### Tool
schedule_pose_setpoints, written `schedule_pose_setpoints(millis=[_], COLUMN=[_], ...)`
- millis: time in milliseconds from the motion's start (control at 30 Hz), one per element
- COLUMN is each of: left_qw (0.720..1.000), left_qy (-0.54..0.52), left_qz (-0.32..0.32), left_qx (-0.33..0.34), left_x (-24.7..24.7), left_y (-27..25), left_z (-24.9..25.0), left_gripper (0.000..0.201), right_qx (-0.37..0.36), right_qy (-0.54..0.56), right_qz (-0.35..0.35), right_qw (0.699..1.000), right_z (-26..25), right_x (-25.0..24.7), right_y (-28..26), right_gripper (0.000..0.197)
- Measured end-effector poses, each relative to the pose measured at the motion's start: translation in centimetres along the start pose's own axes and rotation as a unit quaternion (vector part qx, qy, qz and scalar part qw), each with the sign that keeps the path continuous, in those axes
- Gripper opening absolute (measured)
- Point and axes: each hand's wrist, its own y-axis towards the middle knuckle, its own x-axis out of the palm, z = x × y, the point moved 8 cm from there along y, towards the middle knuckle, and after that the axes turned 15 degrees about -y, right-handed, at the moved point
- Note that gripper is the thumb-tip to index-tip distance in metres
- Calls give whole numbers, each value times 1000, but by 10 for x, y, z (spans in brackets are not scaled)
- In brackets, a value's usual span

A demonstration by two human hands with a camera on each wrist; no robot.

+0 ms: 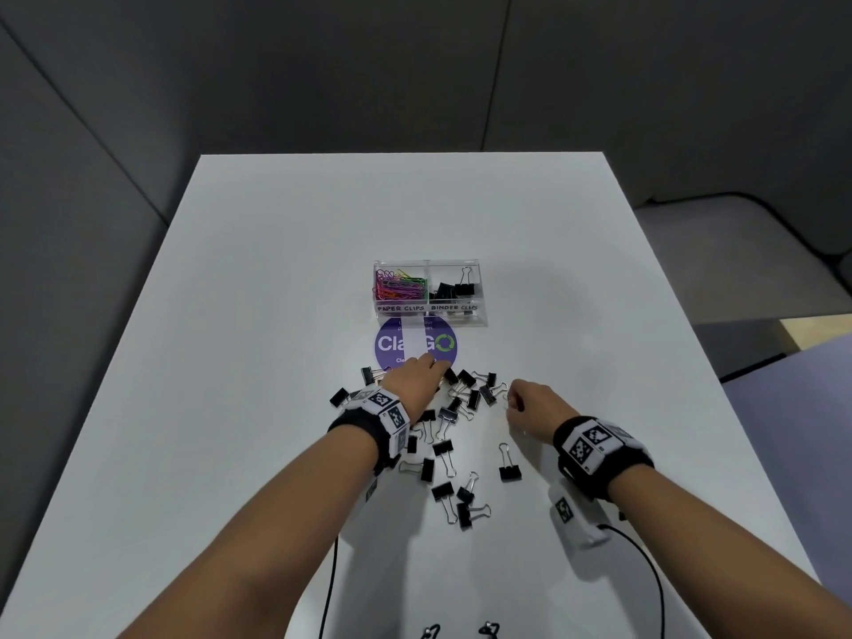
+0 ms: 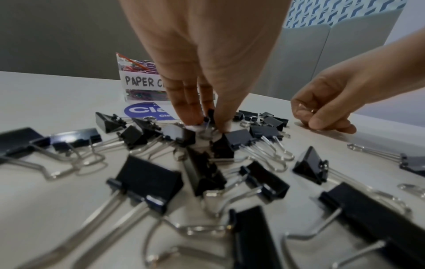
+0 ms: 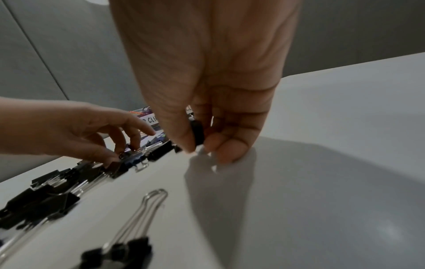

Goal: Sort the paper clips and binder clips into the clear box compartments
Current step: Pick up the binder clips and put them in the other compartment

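Observation:
The clear box (image 1: 479,292) stands mid-table, with coloured paper clips (image 1: 399,284) in its left compartment and black binder clips (image 1: 454,290) in its right one. Several loose black binder clips (image 1: 443,449) lie scattered in front of it. My left hand (image 1: 435,363) reaches down into the far part of the pile, where its fingertips (image 2: 224,125) pinch a small black binder clip (image 2: 208,115) on the table. At the pile's right edge my right hand (image 1: 514,401) pinches another black binder clip (image 3: 197,132) between thumb and fingers, just above the table.
A round purple sticker (image 1: 392,345) lies on the white table (image 1: 276,315) between the box and the pile. One binder clip (image 1: 509,468) lies apart near my right wrist. Two more lie at the near edge (image 1: 488,630). Cables (image 1: 645,569) trail from both wrist bands.

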Motion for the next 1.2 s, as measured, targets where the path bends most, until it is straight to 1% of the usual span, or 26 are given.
schedule_pose_setpoints(millis=[100,167,233,267,367,467,567,667,767,800,867,933,967,1100,1200], left_qw=[1000,1000,999,999,996,994,992,993,994,994,993,992,992,992,995], left_qy=[-5,0,-7,-17,-61,-94,-115,-110,-102,-101,-109,-115,-116,-112,-92], left_qz=[12,23,32,38,57,53,49,49,47,44,41,45,47,53,32], left_qx=[4,0,-3,-3,-5,-10,-21,-18,-8,-7,-9,-12,-12,2,4], left_x=[-2,-4,-7,-9,-16,-18,-18,-17,-16,-16,-15,-15,-15,-13,-8], left_y=[-2,-4,-6,-7,-9,-8,-8,-9,-8,-7,-6,-5,-4,1,7], left_z=[-1,-1,0,-1,-5,-9,-14,-14,-13,-13,-14,-14,-13,-8,-1], left_gripper=[46,35,31,30,29,30,27,34,47,48,43,37,36,45,52], right_qx=[13,-4,-32,-43,-71,-68,-66,-57,-58,-62,-68,-69,-67,-50,-59], right_qy=[63,76,42,15,-60,-69,-56,-55,-75,-89,-110,-107,-99,-50,-39], right_qz=[24,33,42,47,57,62,59,69,75,70,63,67,71,90,109], right_qw=[998,997,998,998,994,993,995,994,993,992,990,990,990,993,992], right_z=[3,-2,-12,-17,-26,-27,-26,-25,-30,-32,-36,-37,-36,-31,-32], right_x=[-9,-11,-12,-12,-8,-7,-4,-2,-3,-4,-5,-5,-5,-3,-3], right_y=[4,6,6,5,6,8,10,9,11,13,16,19,20,21,20], right_gripper=[21,24,17,17,25,31,30,26,32,34,29,23,21,17,13])
